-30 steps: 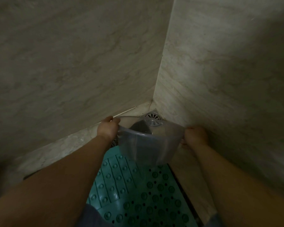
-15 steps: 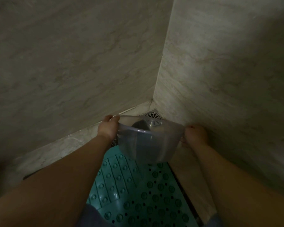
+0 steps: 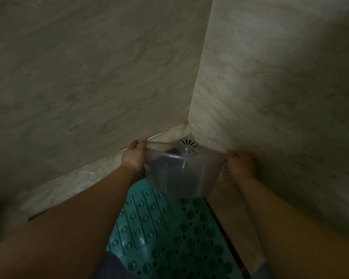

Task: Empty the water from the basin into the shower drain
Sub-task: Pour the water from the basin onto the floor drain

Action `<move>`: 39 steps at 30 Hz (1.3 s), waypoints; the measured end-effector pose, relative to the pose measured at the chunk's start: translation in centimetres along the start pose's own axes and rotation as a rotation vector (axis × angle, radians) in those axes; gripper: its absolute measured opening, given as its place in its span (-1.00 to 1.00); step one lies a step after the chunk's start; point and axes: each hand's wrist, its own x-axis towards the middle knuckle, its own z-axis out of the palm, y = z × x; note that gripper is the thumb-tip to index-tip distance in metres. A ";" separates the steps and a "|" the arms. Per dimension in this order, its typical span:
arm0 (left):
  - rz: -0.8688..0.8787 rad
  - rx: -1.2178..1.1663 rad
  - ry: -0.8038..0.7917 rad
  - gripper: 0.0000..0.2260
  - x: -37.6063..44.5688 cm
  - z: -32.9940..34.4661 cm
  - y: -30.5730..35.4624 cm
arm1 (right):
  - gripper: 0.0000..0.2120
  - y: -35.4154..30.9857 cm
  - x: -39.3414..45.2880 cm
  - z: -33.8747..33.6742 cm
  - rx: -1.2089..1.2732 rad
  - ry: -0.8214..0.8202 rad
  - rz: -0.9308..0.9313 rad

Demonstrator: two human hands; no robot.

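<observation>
A clear plastic basin (image 3: pixel 181 174) hangs tilted away from me, its far rim dipped toward the floor corner. My left hand (image 3: pixel 134 156) grips its left rim and my right hand (image 3: pixel 240 165) grips its right rim. The round metal shower drain (image 3: pixel 186 142) lies in the corner just beyond and below the far rim, seen partly through the plastic. I cannot tell whether water is in the basin.
Two marbled tile walls (image 3: pixel 89 67) meet at the corner close behind the drain. A teal rubber anti-slip mat (image 3: pixel 165 234) with bumps and holes covers the floor under the basin and my arms. A pale tiled ledge (image 3: pixel 58 190) runs along the left wall.
The basin has risen slightly and tilted a little further toward the corner. Both hands keep the same grip on its rim.
</observation>
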 end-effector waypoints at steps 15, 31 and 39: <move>0.029 -0.014 0.005 -0.31 0.5 0.2 0.0 | -0.64 0.5 0.9 0.3 0.039 0.003 0.010; 0.042 0.006 0.019 -0.43 0.8 0.5 -0.2 | -0.67 0.7 1.2 0.6 0.066 -0.006 0.019; 0.043 -0.027 0.032 -0.42 0.7 0.5 -0.2 | -0.66 0.9 1.6 0.7 0.049 0.002 -0.002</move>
